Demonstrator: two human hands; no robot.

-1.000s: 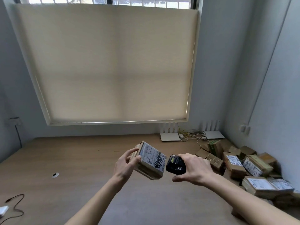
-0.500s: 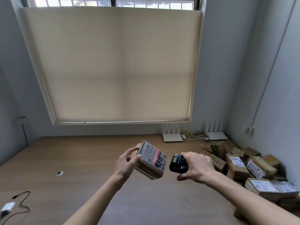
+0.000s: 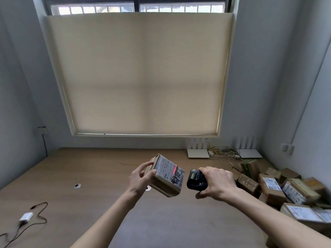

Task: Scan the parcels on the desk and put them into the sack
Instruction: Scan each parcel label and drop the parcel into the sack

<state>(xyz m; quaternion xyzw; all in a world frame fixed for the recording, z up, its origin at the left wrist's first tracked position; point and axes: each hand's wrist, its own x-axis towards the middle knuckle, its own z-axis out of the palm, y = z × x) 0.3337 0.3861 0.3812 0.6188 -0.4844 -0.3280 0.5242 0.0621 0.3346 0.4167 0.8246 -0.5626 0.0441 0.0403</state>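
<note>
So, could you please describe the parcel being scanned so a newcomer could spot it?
Below the blind, over the desk, the left hand holds one parcel up. Unlike the pile at right, a red scan line crosses its label.

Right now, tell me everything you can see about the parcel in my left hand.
The parcel is a small brown cardboard box wrapped in clear tape, held tilted above the desk by the left hand, fingers on its far left side. Its white printed label faces the black scanner in the right hand. Bold black marker writing crosses the label's lower part, and a short red scan line falls on it. Only the left hand touches it.
</note>
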